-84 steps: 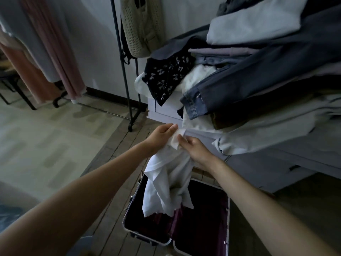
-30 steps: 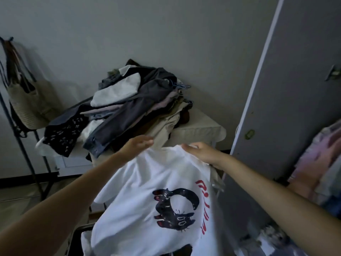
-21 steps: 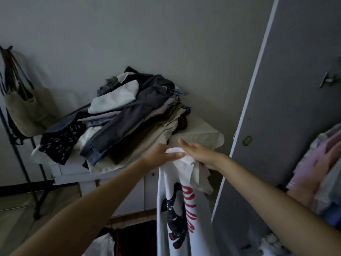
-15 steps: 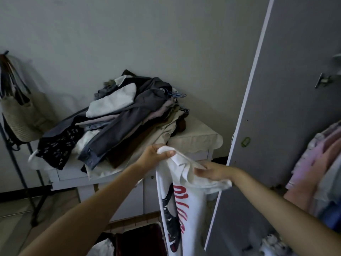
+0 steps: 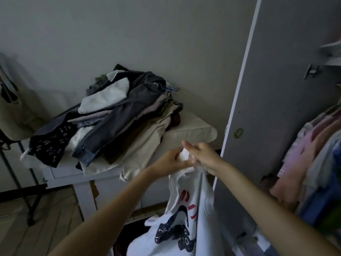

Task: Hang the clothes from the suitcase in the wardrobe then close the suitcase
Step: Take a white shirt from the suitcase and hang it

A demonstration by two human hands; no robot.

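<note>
Hands (image 5: pixel 190 157) bunch white T-shirt (image 5: pixel 186 215), dark-and-red print.

— What blocks the way right?
— The open wardrobe door (image 5: pixel 273 115) stands edge-on just right of the hands; past it, hanging clothes (image 5: pixel 311 156) fill the wardrobe.
— And left?
— A heaped pile of clothes (image 5: pixel 118 115) covers the white table (image 5: pixel 73 172). Its far right corner is bare, and the wall above is open.

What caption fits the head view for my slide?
Both hands, left hand and right hand, hold a white printed T-shirt beside the open grey wardrobe door.
</note>
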